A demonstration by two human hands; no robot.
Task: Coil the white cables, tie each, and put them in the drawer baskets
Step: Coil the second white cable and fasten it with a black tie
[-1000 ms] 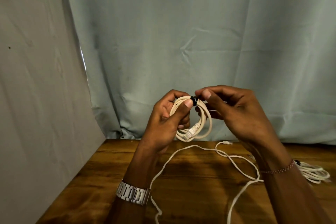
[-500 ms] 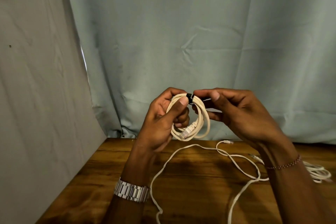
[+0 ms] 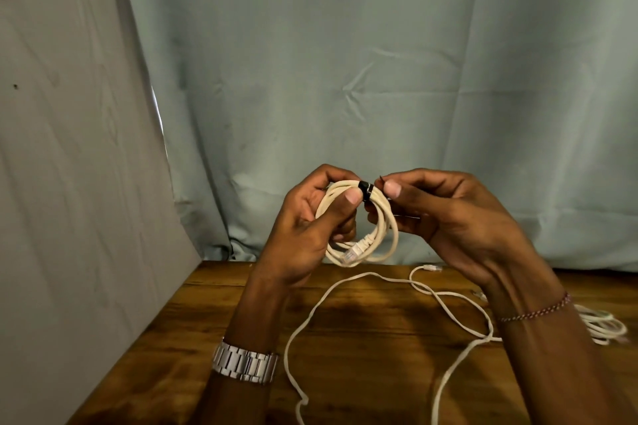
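White cable, wound into a coil [image 3: 359,222], is held up above the worktop's [image 3: 214,328] far edge. The left hand [image 3: 303,235] grips the coil, thumb pressed beside a black tie [image 3: 366,190] wrapped around its top. The right hand [image 3: 448,217] pinches the tie's end. A loose cable [image 3: 348,283] sprawls across the worktop; another bundle [image 3: 604,324] lies at its right edge.

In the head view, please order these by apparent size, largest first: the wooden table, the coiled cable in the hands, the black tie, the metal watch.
1. wooden table
2. coiled cable
3. metal watch, though it is nearer the camera, so unsure
4. black tie
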